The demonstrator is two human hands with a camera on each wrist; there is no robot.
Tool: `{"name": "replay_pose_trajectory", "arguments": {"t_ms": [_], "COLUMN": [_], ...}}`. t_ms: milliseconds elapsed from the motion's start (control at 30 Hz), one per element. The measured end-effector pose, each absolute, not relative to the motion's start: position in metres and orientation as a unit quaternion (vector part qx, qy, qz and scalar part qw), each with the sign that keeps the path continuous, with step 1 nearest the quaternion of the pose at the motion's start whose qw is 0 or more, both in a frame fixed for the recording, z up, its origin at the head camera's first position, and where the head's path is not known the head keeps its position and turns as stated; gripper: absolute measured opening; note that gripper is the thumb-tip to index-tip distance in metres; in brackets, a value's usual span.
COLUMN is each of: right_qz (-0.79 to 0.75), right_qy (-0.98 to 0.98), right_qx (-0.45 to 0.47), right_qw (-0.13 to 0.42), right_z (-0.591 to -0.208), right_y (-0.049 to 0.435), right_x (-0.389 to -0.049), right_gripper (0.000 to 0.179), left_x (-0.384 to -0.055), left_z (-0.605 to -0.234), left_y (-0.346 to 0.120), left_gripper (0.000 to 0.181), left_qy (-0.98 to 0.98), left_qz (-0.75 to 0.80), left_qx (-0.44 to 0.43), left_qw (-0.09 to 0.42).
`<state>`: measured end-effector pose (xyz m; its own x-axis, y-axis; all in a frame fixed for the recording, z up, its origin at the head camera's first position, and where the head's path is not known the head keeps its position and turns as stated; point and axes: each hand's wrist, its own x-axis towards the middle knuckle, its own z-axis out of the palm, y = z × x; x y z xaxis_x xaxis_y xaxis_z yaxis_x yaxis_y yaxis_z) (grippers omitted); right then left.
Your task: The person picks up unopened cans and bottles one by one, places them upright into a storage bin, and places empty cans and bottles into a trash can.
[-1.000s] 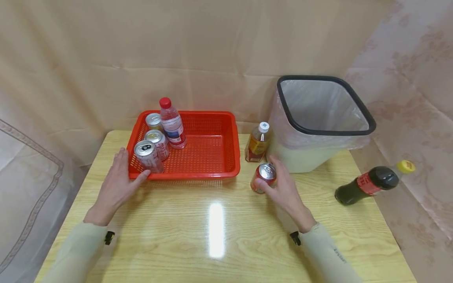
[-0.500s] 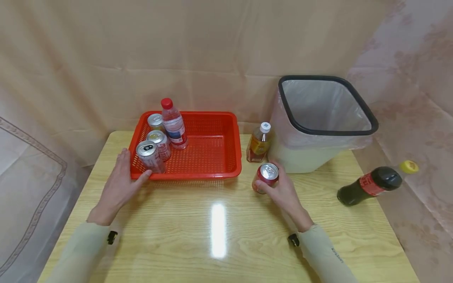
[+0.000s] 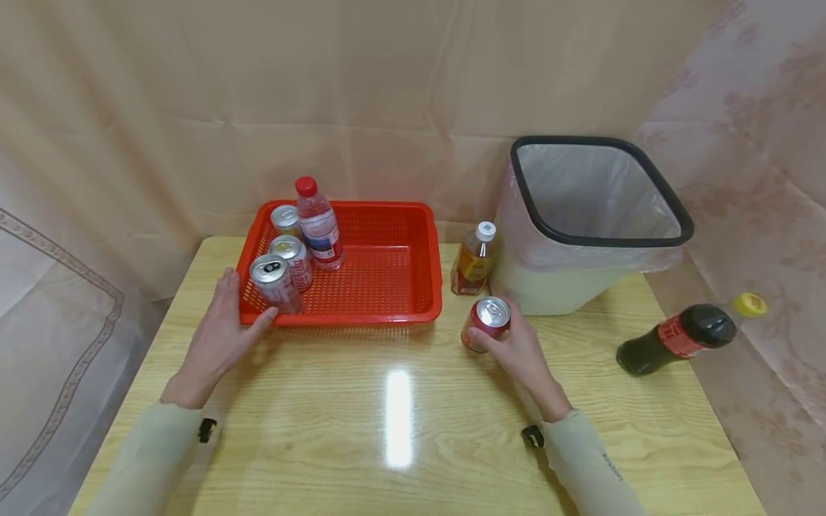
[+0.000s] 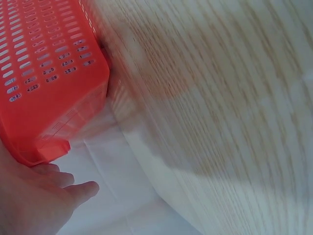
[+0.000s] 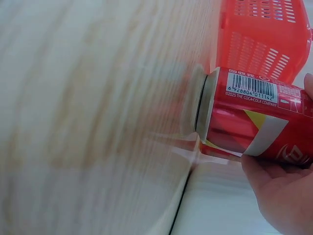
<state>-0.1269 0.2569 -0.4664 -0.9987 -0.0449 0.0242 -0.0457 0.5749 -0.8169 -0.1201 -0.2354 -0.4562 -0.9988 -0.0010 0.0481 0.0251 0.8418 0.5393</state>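
Note:
My right hand [image 3: 521, 349] grips a red Coca-Cola can [image 3: 474, 334], thumb on the near side and fingers around the far right side. In the right wrist view the base of the can [image 5: 244, 112] is at the tabletop. My left hand [image 3: 216, 337] rests at the front left corner of a red plastic basket [image 3: 361, 319], fingers along its left side and thumb at the front rim. Inside the basket's left part stand several cans, with a silver-topped can [image 3: 276, 285] nearest the thumb, and a red-capped clear bottle [image 3: 320, 233].
Behind the held can stands a white-capped bottle of amber drink [image 3: 473, 265]. Right of it is a lined bin [image 3: 548, 287] with a black rim. A dark cola bottle [image 3: 652, 349] with a yellow cap stands at the table's [image 3: 310, 430] right side. A curtain [image 3: 387, 86] hangs behind.
The view has shifted slightly, so everything sits a little further right in the picture. Both hands keep their places on the can and the basket.

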Motion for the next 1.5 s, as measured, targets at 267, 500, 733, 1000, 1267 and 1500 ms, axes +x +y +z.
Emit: {"name": "replay_pose_trajectory", "arguments": {"t_ms": [267,500,733,1000,1267,1500], "right_qz": [0.441,0.417,0.425,0.437,0.408,0.367], "right_qy": [-0.896,-0.907,-0.898,-0.874,-0.884,-0.903], "right_qx": [0.034,0.027,0.058,0.152,0.202,0.221], "right_qw": [0.023,0.053,0.101,0.148,0.106,0.023], "right_z": [-0.465,-0.442,-0.404,-0.367,-0.336,-0.333], "right_y": [0.255,0.251,0.24,0.213,0.186,0.145], "right_x": [-0.124,-0.114,-0.109,-0.118,-0.144,-0.175], "right_gripper": [0.081,0.084,0.076,0.071,0.07,0.074], "left_x": [-0.12,-0.121,-0.121,-0.121,-0.123,-0.119], "left_z": [-0.457,-0.455,-0.454,-0.454,-0.451,-0.45], "left_y": [-0.234,-0.234,-0.234,-0.235,-0.232,-0.233], "left_gripper": [0.106,0.105,0.106,0.107,0.107,0.106], "left_qy": [-0.958,-0.959,-0.959,-0.958,-0.96,-0.959], "left_qz": [-0.285,-0.284,-0.283,-0.285,-0.28,-0.284], "left_qx": [-0.001,0.001,0.004,0.0,-0.004,0.002], "left_qw": [0.02,0.019,0.015,0.013,0.01,0.006]}}
